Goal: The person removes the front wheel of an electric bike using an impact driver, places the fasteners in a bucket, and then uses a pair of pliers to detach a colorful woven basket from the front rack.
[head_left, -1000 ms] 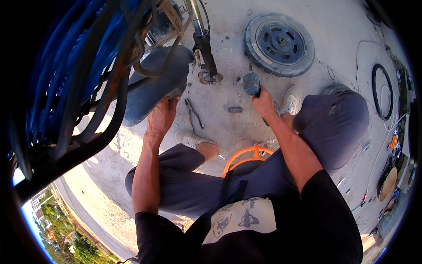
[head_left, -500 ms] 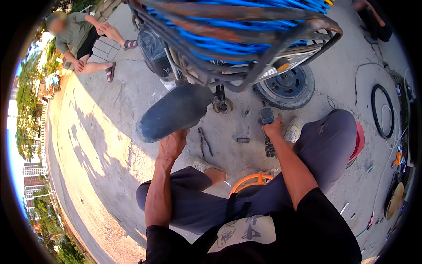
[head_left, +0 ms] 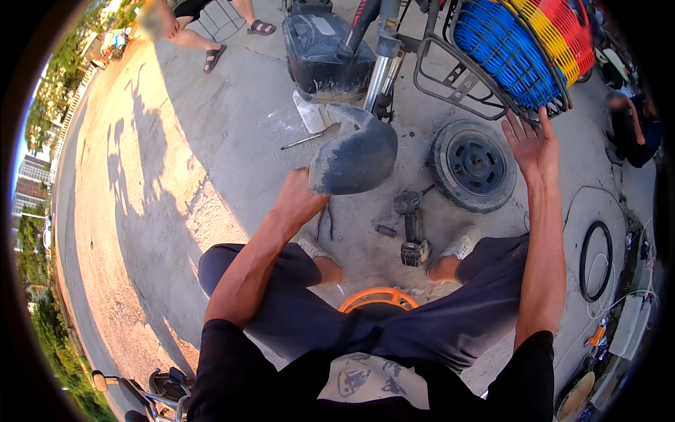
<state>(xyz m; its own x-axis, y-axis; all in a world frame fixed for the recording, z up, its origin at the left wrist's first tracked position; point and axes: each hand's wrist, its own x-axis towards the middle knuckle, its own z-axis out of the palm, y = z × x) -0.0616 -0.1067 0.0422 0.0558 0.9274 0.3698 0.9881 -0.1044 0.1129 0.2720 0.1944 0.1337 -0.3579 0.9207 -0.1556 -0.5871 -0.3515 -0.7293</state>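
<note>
My left hand (head_left: 302,198) is closed on the lower end of a worn black front fender (head_left: 355,160), its fingertips hidden. Above the fender, a metal fork leg (head_left: 380,81) of a bike runs upward. Raised at the right, my right hand (head_left: 532,144) is open, palm up and fingers spread, at the lower edge of a woven blue, yellow and red basket (head_left: 510,53); whether it presses on the frame I cannot tell. A cordless impact driver (head_left: 413,228) lies on the ground between my feet, beside a small dark cylinder (head_left: 385,230).
A wheel with tyre (head_left: 474,165) lies flat below the basket. Pliers (head_left: 325,224) show partly beside my left hand. An orange-rimmed stool (head_left: 380,299) is under me. A loose black tyre (head_left: 596,260) lies right. People sit at the far left and far right.
My right hand has let go of the impact driver, which now lies on the ground, and has risen to the basket. The basket and fork have swung right; my left hand stays on the fender.
</note>
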